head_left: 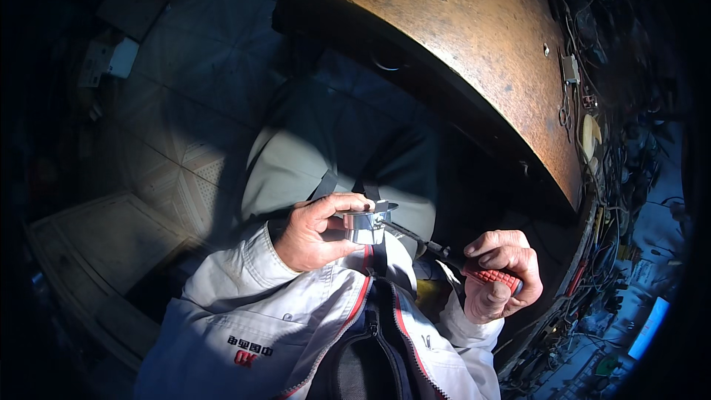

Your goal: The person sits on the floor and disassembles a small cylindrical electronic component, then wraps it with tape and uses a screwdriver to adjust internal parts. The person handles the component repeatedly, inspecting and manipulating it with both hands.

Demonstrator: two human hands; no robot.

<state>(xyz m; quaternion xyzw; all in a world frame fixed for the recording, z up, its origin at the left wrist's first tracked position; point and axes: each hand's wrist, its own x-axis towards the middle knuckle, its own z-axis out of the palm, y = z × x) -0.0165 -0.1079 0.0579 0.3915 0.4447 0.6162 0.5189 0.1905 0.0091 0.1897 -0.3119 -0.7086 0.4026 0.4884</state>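
My left hand [320,231] is closed around a small round, shiny metal part [363,227], holding it above my lap. A dark flat piece sits along the part's upper edge. In my right hand [503,274] is a screwdriver with a red ribbed handle [495,277]. Its dark shaft [424,243] runs leftward to the part, and the tip meets the side of the metal near its right edge. Whether a screw sits under the tip is too small to tell.
A worn brown wooden table [444,7] curves across the top and right. Tangled cables [615,155] and small parts crowd its right side. Pale boxes [107,58] stand on the tiled floor [185,155] at left, with a wooden panel [111,244] nearer.
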